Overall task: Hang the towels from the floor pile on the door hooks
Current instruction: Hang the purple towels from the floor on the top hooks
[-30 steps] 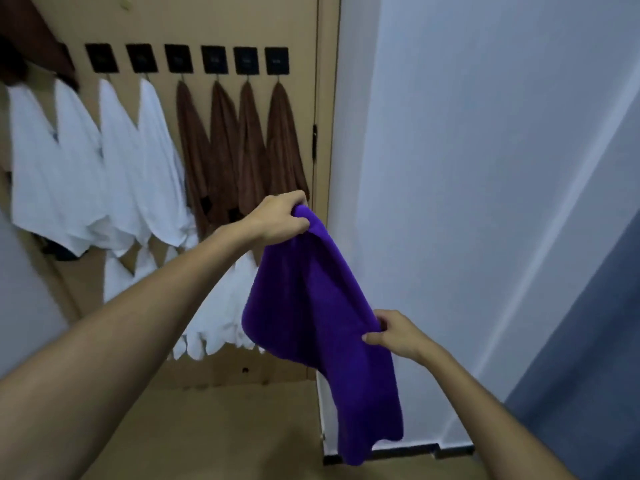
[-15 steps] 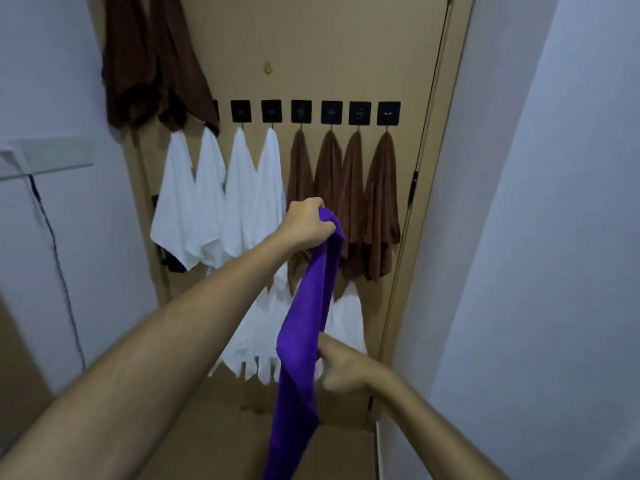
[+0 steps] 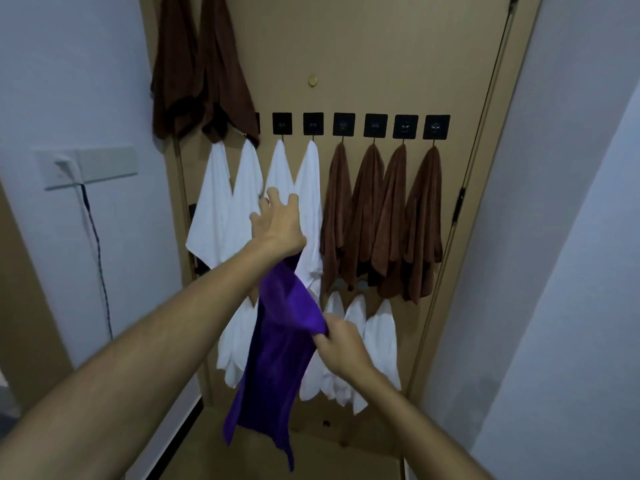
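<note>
On the door in the upper frame, seven black hooks show; four white towels and four brown towels hang beneath. One purple towel, deep violet and limp, hangs at centre, pinched by the right hand; the left hand is spread open above it.

Seven square black adhesive hooks show on the tan door, carrying four white towels and four brown towels in a row; one purple microfibre towel hangs between two hands.
</note>
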